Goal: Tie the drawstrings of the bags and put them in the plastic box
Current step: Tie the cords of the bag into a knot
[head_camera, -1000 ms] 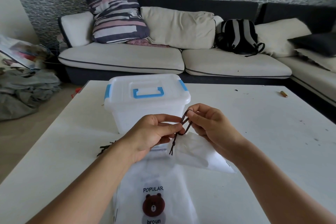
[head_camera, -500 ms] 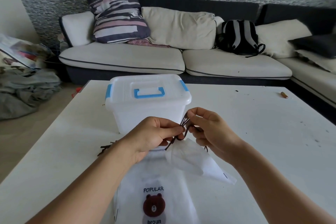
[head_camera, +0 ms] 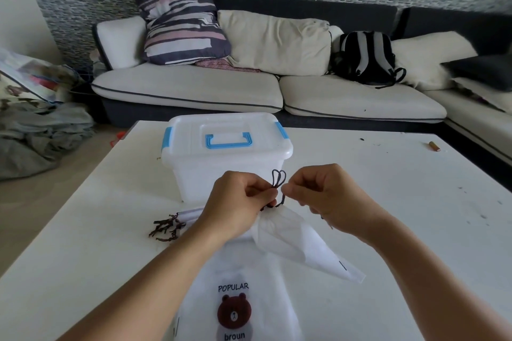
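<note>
A small white drawstring bag [head_camera: 293,238] hangs gathered at its neck between my hands, just above the table. My left hand [head_camera: 235,202] pinches its dark brown drawstring [head_camera: 278,178] at the neck, and my right hand [head_camera: 324,191] grips the same cord from the right; two small loops stick up between my fingers. Under my forearms lies a stack of white bags, the top bag [head_camera: 241,307] printed with a brown bear. Loose cord ends [head_camera: 166,228] of that stack show at the left. The white plastic box [head_camera: 221,158] with blue handle and clips stands behind my hands, lid shut.
The white table [head_camera: 401,230] has dark specks and a small brown stub [head_camera: 434,146] at its far right. Behind it runs a sofa [head_camera: 188,91] with cushions and a black backpack [head_camera: 365,58]. Grey cloth [head_camera: 36,135] is piled on the floor at left.
My hands drew closer together and dropped slightly. The cord's hanging ends went out of sight, and two small loops now stand up between my fingers.
</note>
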`<state>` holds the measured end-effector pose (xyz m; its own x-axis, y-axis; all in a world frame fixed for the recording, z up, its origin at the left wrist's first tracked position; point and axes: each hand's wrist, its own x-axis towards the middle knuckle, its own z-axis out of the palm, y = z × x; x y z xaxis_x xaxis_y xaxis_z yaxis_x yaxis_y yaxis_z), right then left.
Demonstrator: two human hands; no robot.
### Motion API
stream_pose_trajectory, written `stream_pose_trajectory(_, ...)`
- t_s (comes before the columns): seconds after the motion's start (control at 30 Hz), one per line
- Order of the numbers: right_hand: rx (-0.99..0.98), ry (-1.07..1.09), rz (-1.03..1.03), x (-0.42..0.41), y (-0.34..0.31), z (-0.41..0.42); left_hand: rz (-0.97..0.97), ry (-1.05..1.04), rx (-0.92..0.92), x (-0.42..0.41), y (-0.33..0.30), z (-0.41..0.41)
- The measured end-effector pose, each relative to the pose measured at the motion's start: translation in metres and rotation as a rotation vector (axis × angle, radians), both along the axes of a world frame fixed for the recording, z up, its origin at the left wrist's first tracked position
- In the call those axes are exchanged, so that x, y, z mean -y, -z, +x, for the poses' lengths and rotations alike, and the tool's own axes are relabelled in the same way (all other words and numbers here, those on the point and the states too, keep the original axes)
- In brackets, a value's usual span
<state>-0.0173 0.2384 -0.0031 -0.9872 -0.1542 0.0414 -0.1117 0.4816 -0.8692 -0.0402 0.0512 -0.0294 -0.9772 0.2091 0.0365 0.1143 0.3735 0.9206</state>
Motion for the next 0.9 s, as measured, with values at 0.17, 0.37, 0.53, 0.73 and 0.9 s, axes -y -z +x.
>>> stream_pose_trajectory(0.17, -0.045, 0.075, -0.015, 0.003, 0.004, -0.003, 0.039, 0.047, 0.058, -0.005, -0.003, 0.005)
stream_pose_trajectory(0.37, -0.174, 0.159, 0.019, 0.004, 0.011, -0.004, 0.170, 0.045, 0.269, -0.006, -0.009, 0.009)
stream_pose_trajectory(0.53, -0.263, 0.169, 0.077, 0.006, 0.014, -0.003, 0.264, 0.034, 0.412, -0.007, -0.011, 0.010)
stream_pose_trajectory(0.73, -0.216, 0.158, -0.105, 0.014, 0.010, -0.002, 0.215, 0.039, 0.375, -0.010, -0.010, 0.013)
stream_pose_trajectory(0.9, 0.003, 0.079, -0.262, 0.003, 0.005, -0.002, 0.201, 0.056, 0.354, -0.009, -0.008, 0.013)
